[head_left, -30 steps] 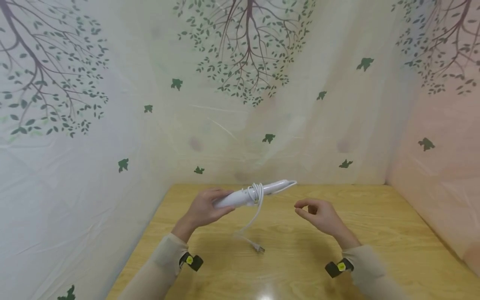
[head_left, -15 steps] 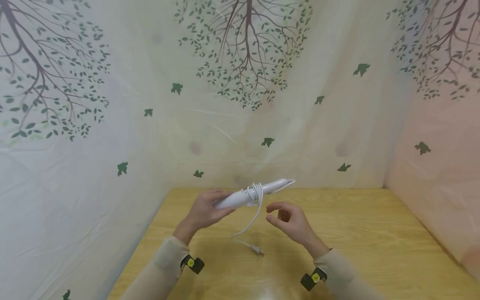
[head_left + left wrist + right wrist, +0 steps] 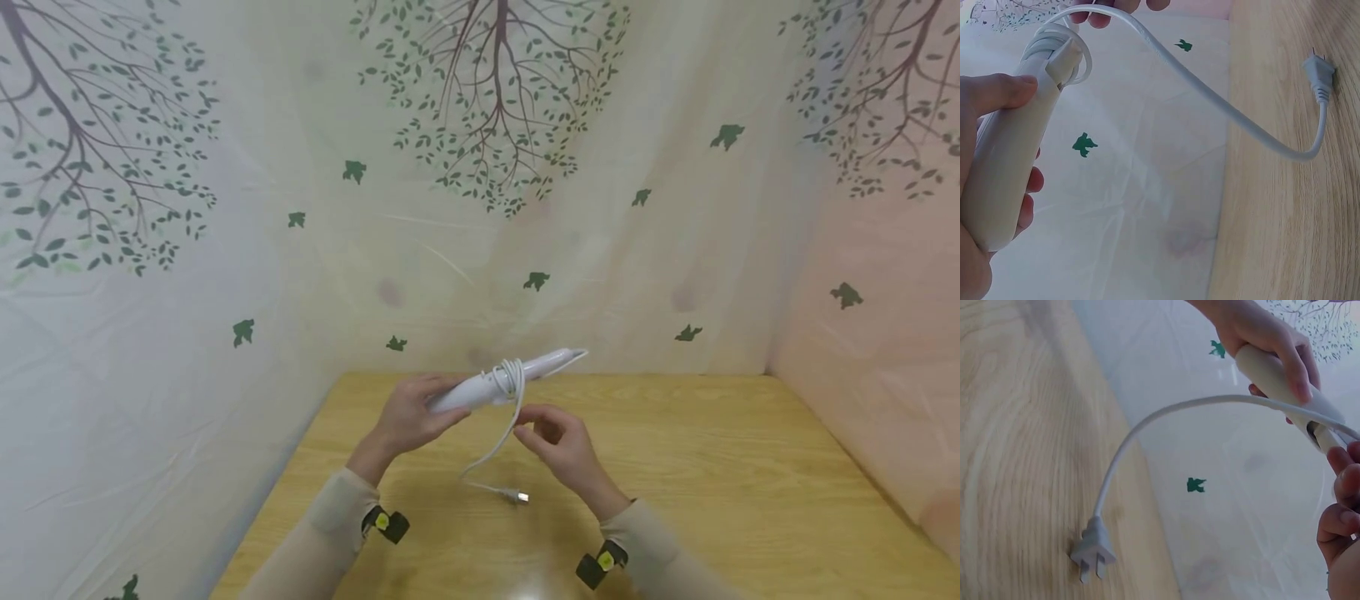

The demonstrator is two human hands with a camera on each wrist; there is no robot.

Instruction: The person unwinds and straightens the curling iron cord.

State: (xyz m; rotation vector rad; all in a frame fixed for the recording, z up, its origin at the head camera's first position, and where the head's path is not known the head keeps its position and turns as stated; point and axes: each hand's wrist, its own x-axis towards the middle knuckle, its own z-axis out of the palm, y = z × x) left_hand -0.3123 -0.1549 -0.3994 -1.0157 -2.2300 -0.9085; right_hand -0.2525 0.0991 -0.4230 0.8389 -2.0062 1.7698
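Note:
My left hand [image 3: 412, 417] grips the thick end of a white hair styling iron [image 3: 465, 395], thumb on one side and fingers on the other in the left wrist view. Its slimmer end points up and to the right. A white power cord [image 3: 1210, 94] is wound several times around the iron's middle, and a loose length hangs down to a two-pin plug [image 3: 1093, 547]. Right beside the hanging cord, just below the coils, is my right hand [image 3: 562, 446], fingers bent and thumb apart from them. Its fingertips [image 3: 1099, 19] are partly behind the cord in the left wrist view.
A wood-grain table [image 3: 712, 483] lies beneath both hands. Pale sheets [image 3: 465, 275] printed with trees and leaves rise behind it and on both sides. Each wrist carries a small black camera, such as the left wrist camera [image 3: 387, 525].
My right hand has moved left from the right side of the table to the hanging cord. The left hand keeps its grip, and the iron's slim end has risen slightly.

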